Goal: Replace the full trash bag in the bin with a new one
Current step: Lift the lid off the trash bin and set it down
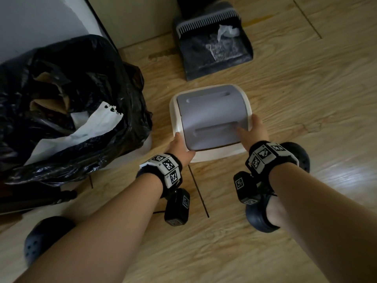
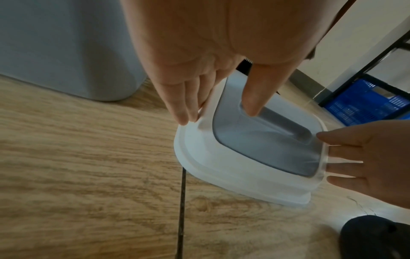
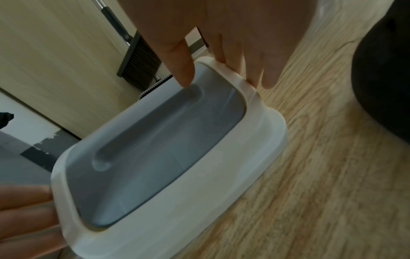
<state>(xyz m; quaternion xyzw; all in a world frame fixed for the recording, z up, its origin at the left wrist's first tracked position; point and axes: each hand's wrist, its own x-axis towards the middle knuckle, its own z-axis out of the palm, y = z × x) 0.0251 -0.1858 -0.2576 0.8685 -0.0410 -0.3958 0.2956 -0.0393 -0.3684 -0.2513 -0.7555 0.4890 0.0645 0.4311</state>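
we found the bin lid [image 1: 210, 119], white frame w/ grey swing flap, lying on the wood floor [image 1: 285, 99] between both hands, apart from the bin. the bin [image 2: 66, 52] itself stood to the left, a grey body seen in the left wrist view; in the head view it was mostly covered by the black trash bag [image 1: 71, 103]. that bag sat open-mouthed, w/ cardboard and white paper showing inside. whether it was the full bag or a fresh liner already stuffed, we could not tell.

step in hand, our judgement: handling the lid, either set down or about to be lifted; we could not tell which. if the bag was not yet swapped, the next move called for letting go of the lid, gathering the bag's mouth and lifting it clear. if swapped, the lid needed lifting level and seating square on the bin rim.

left hand [image 1: 179, 148]: fingers fairly straight along the lid's left edge, thumb on top in the flap's recess; a light pinch on the frame, approx half open.

right hand [image 1: 255, 129]: same arrangement on the right edge, thumb on the grey flap, fingers against the outer side of the white frame.

also noted: a dustpan [image 1: 214, 48] w/ debris on the floor beyond the lid, well apart.
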